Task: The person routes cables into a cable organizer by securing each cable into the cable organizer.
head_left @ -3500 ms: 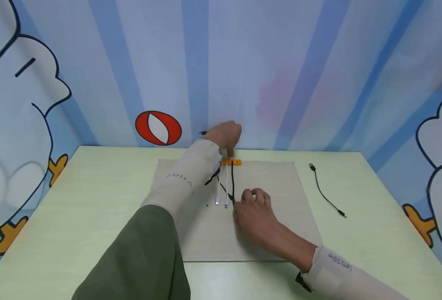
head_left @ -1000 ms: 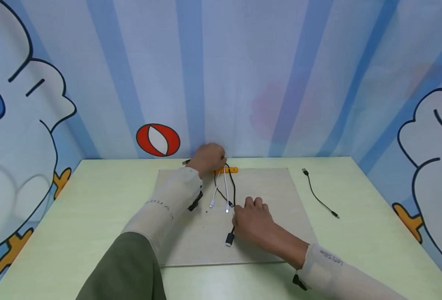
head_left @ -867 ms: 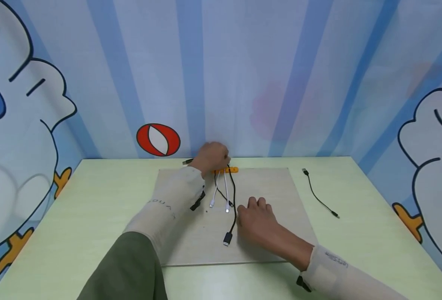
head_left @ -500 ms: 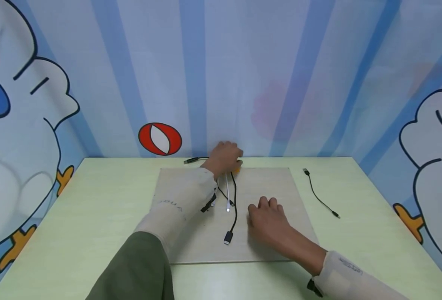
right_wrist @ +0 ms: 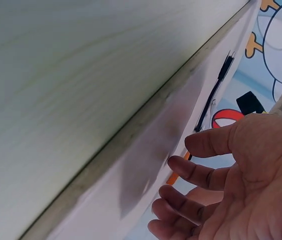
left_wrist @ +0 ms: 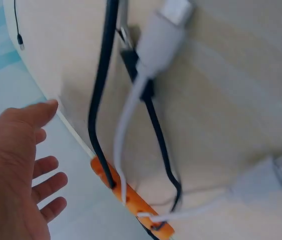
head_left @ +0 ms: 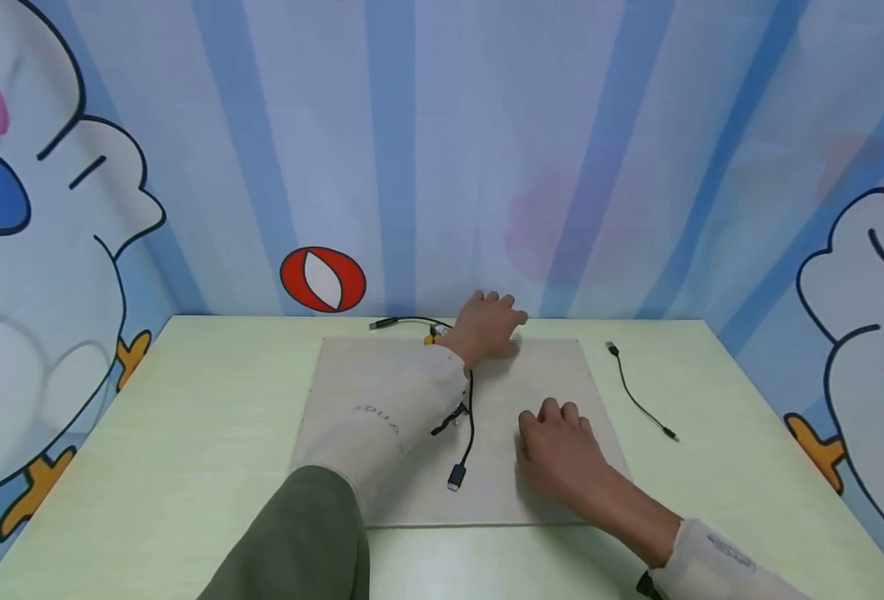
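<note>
An orange cable holder (left_wrist: 132, 202) carries several cables in its slots. In the left wrist view a thick black cable (left_wrist: 97, 100), two white cables (left_wrist: 125, 120) with metal-tipped plugs and a thinner black cable (left_wrist: 161, 135) run from it. My left hand (head_left: 484, 327) hovers beside the holder with fingers spread, holding nothing, and its forearm hides most of the holder and the white cables in the head view. The black cable's plug (head_left: 456, 477) lies on the board. To its right, my right hand (head_left: 561, 446) is loosely curled, holding nothing and apart from the cable.
A grey board (head_left: 412, 500) lies on the pale table (head_left: 224, 417). One loose black USB cable (head_left: 629, 387) rests right of the board. At the back edge, a black cable end (head_left: 385, 322) sticks out leftward. A patterned curtain (head_left: 456, 167) stands behind the table.
My right hand has let go of the thick black cable and drawn away to the right. My left hand has left the orange holder, moving right, its fingers spreading.
</note>
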The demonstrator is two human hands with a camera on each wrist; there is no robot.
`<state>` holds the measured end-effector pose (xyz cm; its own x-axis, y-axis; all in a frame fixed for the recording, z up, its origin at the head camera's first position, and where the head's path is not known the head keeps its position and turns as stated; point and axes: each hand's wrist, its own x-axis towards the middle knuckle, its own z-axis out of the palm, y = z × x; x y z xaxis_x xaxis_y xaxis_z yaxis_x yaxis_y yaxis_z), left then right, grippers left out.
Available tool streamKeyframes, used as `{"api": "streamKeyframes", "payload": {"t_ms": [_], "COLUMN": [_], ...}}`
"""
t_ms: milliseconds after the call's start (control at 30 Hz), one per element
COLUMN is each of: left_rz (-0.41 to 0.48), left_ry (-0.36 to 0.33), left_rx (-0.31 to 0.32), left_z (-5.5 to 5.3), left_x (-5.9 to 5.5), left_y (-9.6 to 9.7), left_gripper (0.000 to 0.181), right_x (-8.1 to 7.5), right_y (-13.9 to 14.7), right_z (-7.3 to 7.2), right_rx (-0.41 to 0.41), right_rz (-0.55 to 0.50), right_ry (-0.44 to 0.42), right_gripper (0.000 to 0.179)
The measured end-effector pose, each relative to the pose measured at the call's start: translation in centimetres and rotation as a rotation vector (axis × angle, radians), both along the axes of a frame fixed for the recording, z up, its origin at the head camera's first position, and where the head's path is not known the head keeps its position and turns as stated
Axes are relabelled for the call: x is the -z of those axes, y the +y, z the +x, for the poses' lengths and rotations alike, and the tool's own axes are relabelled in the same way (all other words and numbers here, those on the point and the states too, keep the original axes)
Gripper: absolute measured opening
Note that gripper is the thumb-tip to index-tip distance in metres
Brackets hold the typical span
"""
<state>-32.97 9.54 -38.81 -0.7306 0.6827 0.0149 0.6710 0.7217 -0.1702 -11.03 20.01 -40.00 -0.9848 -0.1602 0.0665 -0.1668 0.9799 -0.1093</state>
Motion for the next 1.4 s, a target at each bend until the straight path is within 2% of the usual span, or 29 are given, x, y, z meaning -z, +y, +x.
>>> {"api": "streamKeyframes", "payload": {"t_ms": [200,400,600,733,933,1200,1400], "left_rz": [-0.002,-0.027,-0.059,-0.068,-0.092,-0.138,-0.159], "left_ry": [0.034,0.039,0.058,0.102,0.124,0.122,0.127], "left_rx": [0.026,0.043,0.057,0.082,0.122,0.123,0.149], "left_z": [0.9,1.3,1.4,2.1,2.9,3.5,4.2], "left_x": [0.1,0.1,0.2,0.2,0.2,0.4,0.6], "left_y": [1.3,2.1,3.5,4.4,5.9,7.6,9.0], "left_gripper": [0.043,0.044,0.044,0.042,0.043,0.045,0.047], "right_x": [0.3,0.6,0.6,0.7,0.9,1.2,1.2], "right_y": [1.6,3.2,4.4,5.1,6.2,8.0,9.3], "right_z": [0.1,0.1,0.3,0.5,0.8,1.3,1.2], "right_rx": [0.013,0.035,0.096,0.138,0.187,0.223,0.253], "right_rz": [-0.002,0.034,0.049,0.043,0.046,0.068,0.088], "right_ry": [0.019,0.068,0.044,0.039,0.034,0.039,0.034], "right_gripper": [0.012,0.009,0.014,0.015,0.019,0.026,0.027]}}
